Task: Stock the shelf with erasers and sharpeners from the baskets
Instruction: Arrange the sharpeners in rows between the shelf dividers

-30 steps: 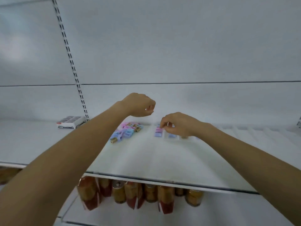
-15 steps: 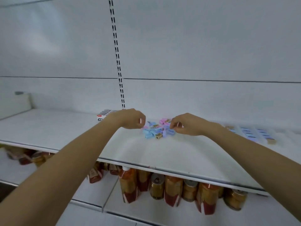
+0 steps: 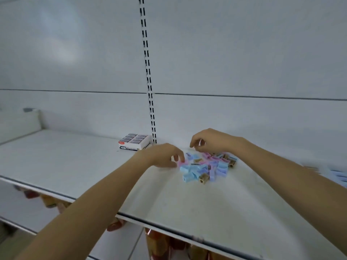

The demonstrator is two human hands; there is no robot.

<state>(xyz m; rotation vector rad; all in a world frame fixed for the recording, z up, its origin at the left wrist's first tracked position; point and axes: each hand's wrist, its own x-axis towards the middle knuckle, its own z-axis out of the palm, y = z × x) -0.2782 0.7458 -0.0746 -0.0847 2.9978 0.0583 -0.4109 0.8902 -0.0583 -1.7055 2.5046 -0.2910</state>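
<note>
head view: my left hand (image 3: 163, 156) reaches in from the near left, fingers curled down, thumb and forefinger pinching a pink sharpener (image 3: 182, 163) at the left edge of the pile of sharpeners (image 3: 206, 168). the pile is a loose heap of blue, pink, purple and a few brown pieces, lying on the white shelf (image 3: 75, 162) a little right of its middle. my right hand (image 3: 212, 141) hangs over the far edge of the pile with its fingers curled narrow. something pale shows between thumb and finger, but i cannot tell whether it holds anything. left of the pile, far back against the slotted upright (image 3: 148, 72), sits a white box (image 3: 135, 142) printed with 48 and 24. at the far right edge lie blurred blue packets (image 3: 338, 174).
</note>
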